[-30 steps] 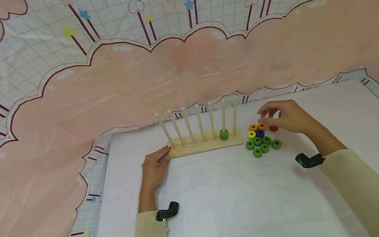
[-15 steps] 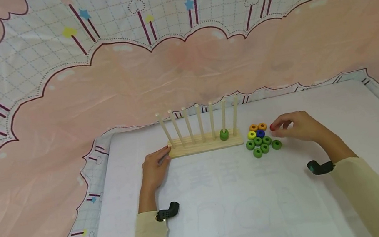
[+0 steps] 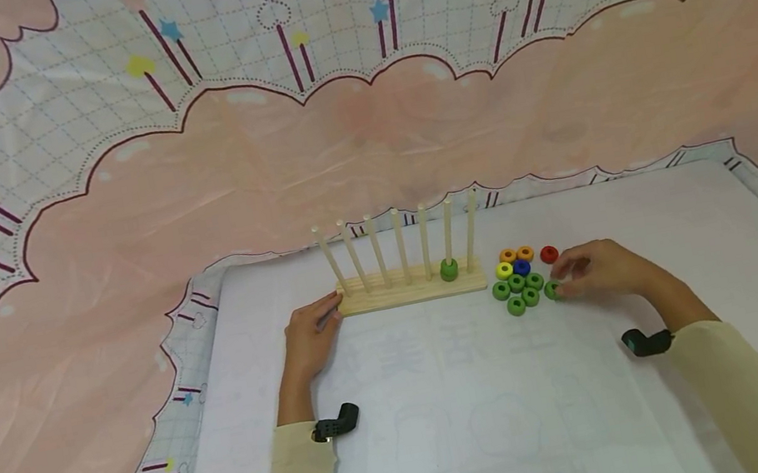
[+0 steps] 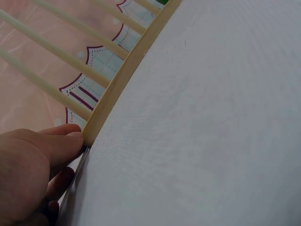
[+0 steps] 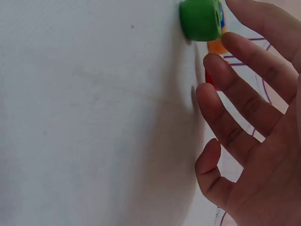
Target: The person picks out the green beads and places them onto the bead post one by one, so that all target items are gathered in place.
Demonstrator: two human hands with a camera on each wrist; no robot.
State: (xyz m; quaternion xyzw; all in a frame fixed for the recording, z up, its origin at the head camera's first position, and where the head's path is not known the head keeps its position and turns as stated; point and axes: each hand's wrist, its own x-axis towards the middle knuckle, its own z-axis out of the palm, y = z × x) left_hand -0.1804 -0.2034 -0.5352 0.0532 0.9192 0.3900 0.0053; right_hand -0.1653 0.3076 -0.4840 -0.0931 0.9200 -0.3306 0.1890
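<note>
Rightmost green bead [image 3: 551, 291] lies on the worktop [image 3: 473, 423], beside parted fingers of the right hand [image 3: 601, 270]; contact unconfirmed. Left hand [image 3: 308, 340] pinches one end of the wooden rack [image 3: 397, 296]. Bead judged light, hard, smooth; grip across its sides.

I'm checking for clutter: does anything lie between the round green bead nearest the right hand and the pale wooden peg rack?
Yes: other round green beads lie on the white tabletop between that green bead and the rack.
</note>
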